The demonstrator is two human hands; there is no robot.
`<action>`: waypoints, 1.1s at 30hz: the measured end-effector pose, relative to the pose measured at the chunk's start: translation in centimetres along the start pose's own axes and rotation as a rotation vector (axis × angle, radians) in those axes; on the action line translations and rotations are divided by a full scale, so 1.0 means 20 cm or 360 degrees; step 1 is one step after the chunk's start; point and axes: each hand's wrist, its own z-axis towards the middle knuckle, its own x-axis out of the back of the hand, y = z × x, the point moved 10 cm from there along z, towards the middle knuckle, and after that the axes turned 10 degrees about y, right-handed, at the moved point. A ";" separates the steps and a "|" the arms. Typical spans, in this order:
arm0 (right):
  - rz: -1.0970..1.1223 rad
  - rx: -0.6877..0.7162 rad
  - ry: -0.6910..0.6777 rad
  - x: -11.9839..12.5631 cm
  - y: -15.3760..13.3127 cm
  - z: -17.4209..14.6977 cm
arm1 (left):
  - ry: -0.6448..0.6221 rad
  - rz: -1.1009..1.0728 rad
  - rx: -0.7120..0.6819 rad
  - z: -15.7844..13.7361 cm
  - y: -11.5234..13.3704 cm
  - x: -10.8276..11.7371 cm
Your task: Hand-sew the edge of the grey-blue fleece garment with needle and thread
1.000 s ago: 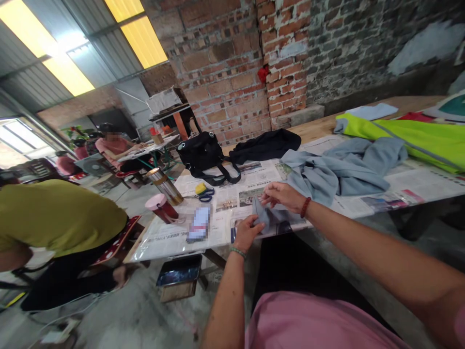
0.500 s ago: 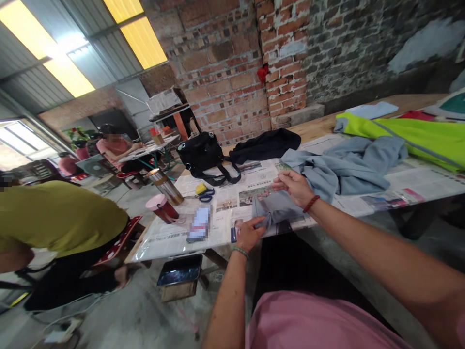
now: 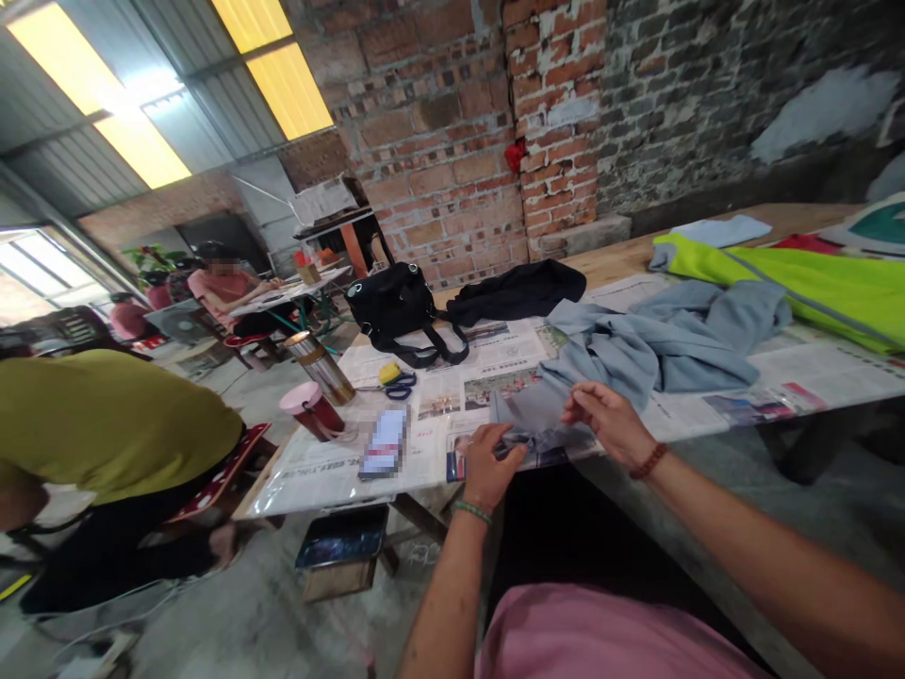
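The two hands are apart, the left hand [image 3: 490,464] at the near-left edge of a grey cloth [image 3: 535,407] on the newspaper-covered table [image 3: 318,471], the right hand [image 3: 612,424] by its right side (whether either grips anything, I cannot tell).

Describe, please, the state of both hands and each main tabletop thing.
Left hand: at the grey piece
Right hand: fingers bent, contents unclear
Grey piece: wrinkled
Grey garment: crumpled
Dark cloth: bunched
Black bag: straps loose
Phone: lying flat
Red cup: upright, lidded
Flask: upright
Scissors: lying flat
Yellow garment: laid out
Iron: set down
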 end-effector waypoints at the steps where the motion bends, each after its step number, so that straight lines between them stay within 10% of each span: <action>1: 0.0004 0.0001 0.0021 0.03 0.01 -0.03 | 0.0057 0.0146 -0.0134 -0.01 0.06 0.01; 9: 0.0052 -0.0095 -0.0135 0.12 0.02 -0.40 | -0.0392 0.0594 -0.0877 -0.15 0.27 -0.30; 17: -0.0721 0.0159 -0.0781 0.02 -0.04 -0.77 | -0.0406 0.0391 -0.1237 -0.25 0.30 -0.36; 29: -0.0517 0.0797 -0.0857 -0.10 -0.60 -0.90 | -0.0352 0.0576 -0.1262 0.00 0.23 -0.42; 33: -0.0490 0.0625 -0.0441 0.02 -0.57 -0.69 | -0.0483 0.0509 -0.1110 0.07 0.24 -0.53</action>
